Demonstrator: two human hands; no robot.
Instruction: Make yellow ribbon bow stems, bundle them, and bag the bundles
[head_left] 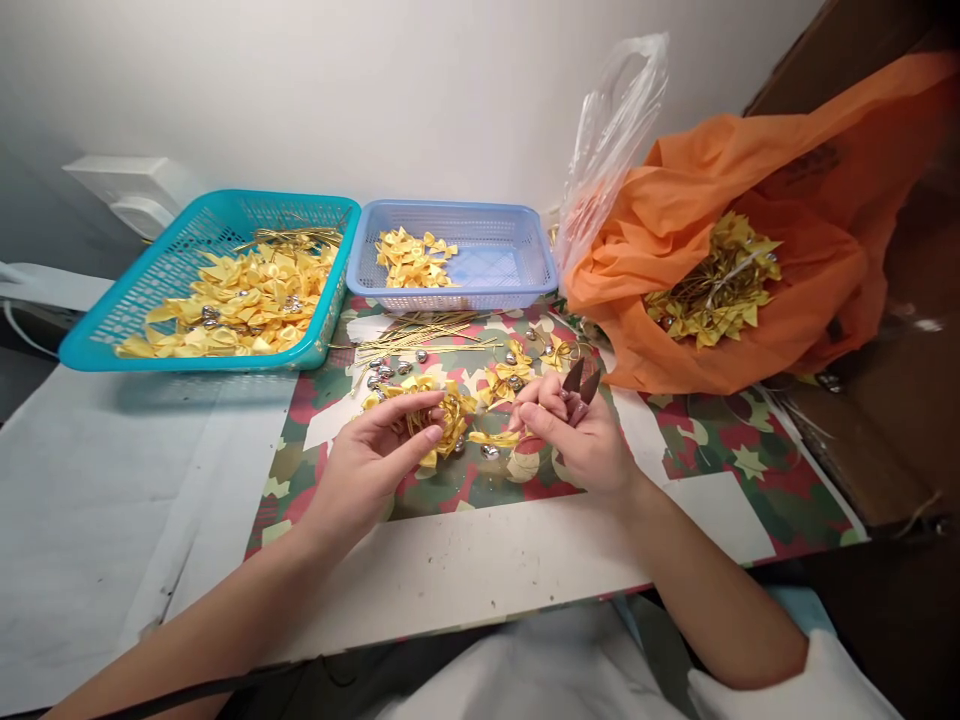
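My left hand (382, 450) is curved with thumb and fingers apart, beside a cluster of yellow ribbon bows (451, 420); its fingers partly cover the cluster. My right hand (581, 435) is closed round a small dark-bladed cutter (582, 381), whose blades point up and away. A yellow bow (493, 438) lies close to the right fingertips, with a silver bell (490, 452) just below it. Whether the right fingertips also pinch a thin wire is too small to tell. More yellow bows with bells (510, 380) lie beyond the hands.
A teal basket (319, 325) of yellow bows stands at the left, beside a blue basket (450, 298) with fewer bows. Gold wires (427, 335) and loose bells (384, 371) lie before them. An orange bag (675, 370) holding bundled bows stands at the right.
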